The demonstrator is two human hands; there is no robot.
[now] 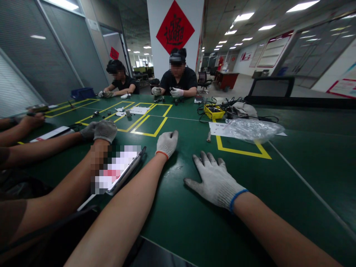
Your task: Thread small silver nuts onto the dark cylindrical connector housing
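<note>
My left hand [167, 144], in a white knit glove with an orange cuff, rests on the green table [178, 196] with its fingers curled closed. Whatever may be inside the fingers is hidden. My right hand [215, 181], gloved with a blue cuff and dark-stained fingertips, lies flat, palm down, fingers spread. A tiny shiny bit shows by its fingertips, too small to name. Between the hands are faint small clear scraps [178, 167]. Beyond the right hand stands a small metal cylindrical piece [208, 136], apart from it.
Left of my arm lies a phone-like device [126, 172] near a co-worker's gloved hands [104, 131]. Yellow tape [241, 151] outlines areas. A clear plastic bag [251, 129], a yellow tray [214, 112] and cables lie at back right. Two people [180, 78] sit across, handling small parts.
</note>
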